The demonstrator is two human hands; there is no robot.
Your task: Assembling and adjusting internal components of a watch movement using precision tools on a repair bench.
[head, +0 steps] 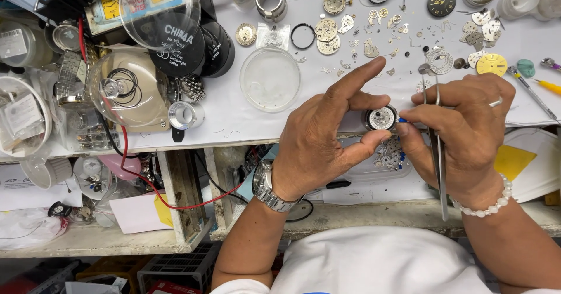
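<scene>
Two hands: left hand (318, 139) fingers clamped on one watch movement (381, 118), right hand (467, 124) fingers closed on one pair of tweezers (438, 154).

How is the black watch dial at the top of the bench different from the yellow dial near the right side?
The black dial is dark with pale markers and hands at its centre; the yellow dial is gold-coloured, and no hands are plain on it. The black dial looks a little larger. It lies at the far edge of the white sheet, while the yellow dial lies nearer, just above the right hand. Both are round, lie flat, and are untouched.
</scene>
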